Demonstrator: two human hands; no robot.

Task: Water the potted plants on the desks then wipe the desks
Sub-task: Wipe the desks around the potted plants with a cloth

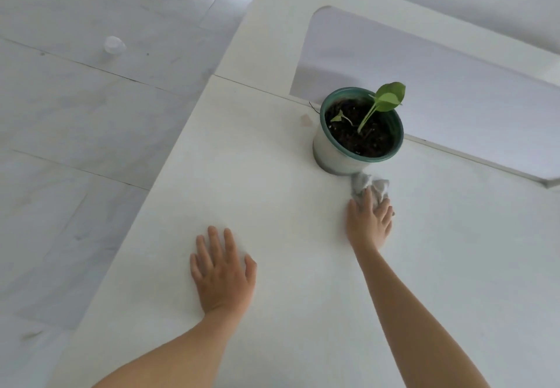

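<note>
A potted plant [359, 133] in a green-rimmed pot stands at the back of the white desk [272, 206], with dark soil and a small green leaf on a stalk. Just in front of the pot lies a crumpled grey cloth [368, 186]. My right hand [369, 221] presses on the cloth with its fingers spread over it. My left hand [221, 272] rests flat on the desk top, fingers straight, well to the left of the cloth and holding nothing.
A white partition panel [439, 90] rises behind the pot along the desk's back edge. The desk's left edge runs diagonally, with pale tiled floor [75, 145] beyond it. A small clear object [114, 45] lies on the floor at the far left.
</note>
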